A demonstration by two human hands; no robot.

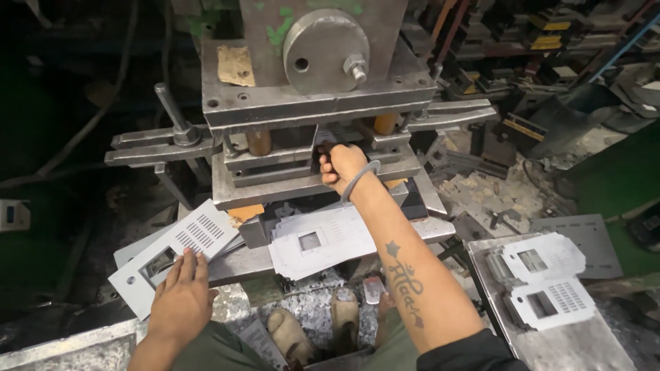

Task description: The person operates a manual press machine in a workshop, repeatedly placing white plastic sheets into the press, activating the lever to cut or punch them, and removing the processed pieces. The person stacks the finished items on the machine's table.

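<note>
- Left hand (180, 297) lies flat, fingers spread, on a grey punched plate (175, 251) at the press's left edge — pressing on it, not gripping it.
- Middle: a stack (317, 242) of like plates sits on the bed under the press (313, 103).
- Right hand (342, 165) is clenched inside the die gap, apparently seating or pulling a piece; what it grips is hidden.
- Far right, finished plates (546, 282) rest on a tray (584, 347).
- Next move, I'd judge — hand clear of the die first.

The right hand (342, 165) reaches into the gap of the metal press (313, 103), fingers curled around something there — what it is cannot be told. The left hand (182, 292) lies flat on a punched grey metal plate (175, 251); more plates (323, 240) are stacked below the press.
</note>
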